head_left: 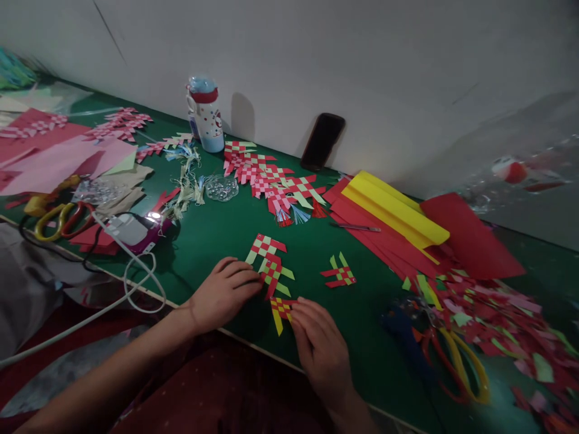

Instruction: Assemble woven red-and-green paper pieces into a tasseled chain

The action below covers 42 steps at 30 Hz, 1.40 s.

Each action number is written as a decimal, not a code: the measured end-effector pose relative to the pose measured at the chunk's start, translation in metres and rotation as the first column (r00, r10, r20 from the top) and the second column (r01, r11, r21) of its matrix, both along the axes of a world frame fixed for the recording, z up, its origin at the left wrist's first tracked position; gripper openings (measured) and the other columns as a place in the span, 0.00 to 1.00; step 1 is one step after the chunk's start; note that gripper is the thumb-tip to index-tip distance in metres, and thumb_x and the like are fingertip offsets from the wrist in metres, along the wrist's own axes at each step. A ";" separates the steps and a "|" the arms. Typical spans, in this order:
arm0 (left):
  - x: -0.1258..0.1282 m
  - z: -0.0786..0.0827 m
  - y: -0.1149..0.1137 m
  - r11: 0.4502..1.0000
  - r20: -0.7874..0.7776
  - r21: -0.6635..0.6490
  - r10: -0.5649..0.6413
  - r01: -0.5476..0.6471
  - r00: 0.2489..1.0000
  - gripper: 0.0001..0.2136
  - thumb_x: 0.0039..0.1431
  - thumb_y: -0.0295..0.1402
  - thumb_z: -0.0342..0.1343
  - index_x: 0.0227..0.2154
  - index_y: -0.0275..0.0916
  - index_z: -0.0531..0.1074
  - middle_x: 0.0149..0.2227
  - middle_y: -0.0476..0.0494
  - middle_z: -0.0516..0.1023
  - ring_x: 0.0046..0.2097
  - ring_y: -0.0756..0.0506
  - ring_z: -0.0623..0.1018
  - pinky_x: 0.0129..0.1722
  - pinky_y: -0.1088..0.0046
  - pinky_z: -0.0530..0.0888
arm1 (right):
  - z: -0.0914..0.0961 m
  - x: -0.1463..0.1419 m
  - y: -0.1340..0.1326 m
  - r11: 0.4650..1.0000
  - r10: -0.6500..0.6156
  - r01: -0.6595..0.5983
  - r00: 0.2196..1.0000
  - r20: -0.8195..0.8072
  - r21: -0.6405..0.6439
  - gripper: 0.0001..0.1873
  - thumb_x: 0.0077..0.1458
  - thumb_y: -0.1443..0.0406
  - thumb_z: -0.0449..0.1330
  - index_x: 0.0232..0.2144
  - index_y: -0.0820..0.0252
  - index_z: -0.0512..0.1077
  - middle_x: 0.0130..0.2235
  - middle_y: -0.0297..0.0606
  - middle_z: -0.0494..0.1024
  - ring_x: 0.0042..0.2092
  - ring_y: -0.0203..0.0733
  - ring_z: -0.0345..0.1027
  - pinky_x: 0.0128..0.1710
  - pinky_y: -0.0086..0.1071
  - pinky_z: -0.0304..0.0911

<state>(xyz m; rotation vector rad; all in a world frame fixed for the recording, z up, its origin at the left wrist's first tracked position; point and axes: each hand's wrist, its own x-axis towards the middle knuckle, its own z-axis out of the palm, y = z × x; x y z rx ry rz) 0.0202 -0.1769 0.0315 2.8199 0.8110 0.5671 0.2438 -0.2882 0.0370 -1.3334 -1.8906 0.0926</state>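
My left hand (224, 292) lies on the green table (217, 229), fingers together, their tips touching a red and pale green woven paper fish (272, 274). A second woven piece (265, 247) lies just above it. My right hand (319, 343) rests near the table's front edge, its fingertips pinching a small red and yellow woven piece (280, 310). Another small woven piece (339, 274) lies apart to the right.
A row of woven paper fish (271, 178) lies at the back by a bottle (205, 114) and a phone (322, 141) leaning on the wall. Red and yellow sheets (393, 217), scissors (456, 358) and paper scraps (497, 319) are right. Pink paper, scissors (58, 217) and cables are left.
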 end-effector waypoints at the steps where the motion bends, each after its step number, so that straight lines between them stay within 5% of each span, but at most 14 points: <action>1: 0.002 -0.001 -0.004 1.000 -0.003 -0.012 -0.026 0.026 1.000 0.12 0.64 0.31 0.51 0.48 0.46 0.73 0.50 0.47 0.77 0.54 0.45 0.70 0.58 0.61 0.58 | 0.001 -0.001 0.000 1.000 -0.020 0.021 1.000 -0.014 0.019 0.14 0.57 0.76 0.57 0.44 0.61 0.73 0.42 0.42 0.79 0.49 0.44 0.72 0.49 0.42 0.72; 6: 0.010 -0.002 -0.014 0.995 0.004 -0.081 -0.050 0.050 0.999 0.14 0.64 0.29 0.49 0.51 0.44 0.71 0.49 0.45 0.76 0.53 0.46 0.70 0.58 0.62 0.60 | 0.004 -0.003 0.003 0.991 -0.076 0.077 0.997 -0.007 0.107 0.17 0.56 0.76 0.57 0.47 0.60 0.71 0.42 0.43 0.79 0.50 0.46 0.72 0.47 0.43 0.72; 14: 0.010 -0.004 -0.019 0.998 -0.001 -0.039 -0.055 0.055 0.998 0.14 0.64 0.29 0.50 0.51 0.44 0.71 0.49 0.45 0.77 0.53 0.44 0.70 0.58 0.60 0.60 | -0.015 0.000 0.003 1.000 0.023 -0.026 0.983 0.182 0.016 0.12 0.57 0.73 0.58 0.43 0.60 0.74 0.41 0.41 0.80 0.50 0.44 0.71 0.48 0.39 0.73; 22: 0.010 -0.015 -0.020 0.997 0.013 0.011 -0.070 0.070 0.997 0.12 0.65 0.35 0.51 0.50 0.45 0.72 0.51 0.48 0.77 0.55 0.45 0.70 0.63 0.58 0.54 | -0.009 0.006 0.002 1.000 -0.007 0.004 0.985 0.174 0.016 0.12 0.58 0.73 0.57 0.43 0.58 0.74 0.40 0.41 0.79 0.48 0.44 0.72 0.48 0.41 0.72; 31: 0.011 -0.013 -0.004 0.971 -0.002 -0.065 -0.231 0.231 0.973 0.15 0.64 0.30 0.51 0.52 0.39 0.69 0.51 0.44 0.76 0.61 0.44 0.66 0.66 0.60 0.56 | -0.007 0.011 0.006 0.979 -0.047 0.091 0.972 0.229 -0.184 0.15 0.61 0.63 0.55 0.50 0.61 0.70 0.52 0.46 0.73 0.56 0.50 0.63 0.51 0.46 0.67; 37: 0.011 -0.004 0.003 0.957 -0.039 -0.075 -0.282 0.279 0.959 0.14 0.61 0.24 0.49 0.48 0.37 0.71 0.49 0.43 0.76 0.62 0.43 0.66 0.66 0.59 0.54 | -0.014 0.006 0.010 0.955 -0.115 0.174 0.963 0.242 -0.240 0.11 0.62 0.66 0.54 0.46 0.60 0.71 0.42 0.42 0.78 0.46 0.48 0.66 0.44 0.43 0.64; 42: 0.011 -0.005 0.002 0.984 -0.045 -0.018 -0.177 0.176 0.983 0.17 0.63 0.28 0.51 0.55 0.40 0.67 0.52 0.45 0.76 0.60 0.42 0.67 0.65 0.55 0.51 | -0.010 0.007 0.009 0.966 -0.132 0.154 0.984 0.116 -0.209 0.06 0.61 0.69 0.55 0.39 0.59 0.72 0.36 0.39 0.77 0.40 0.42 0.66 0.42 0.37 0.63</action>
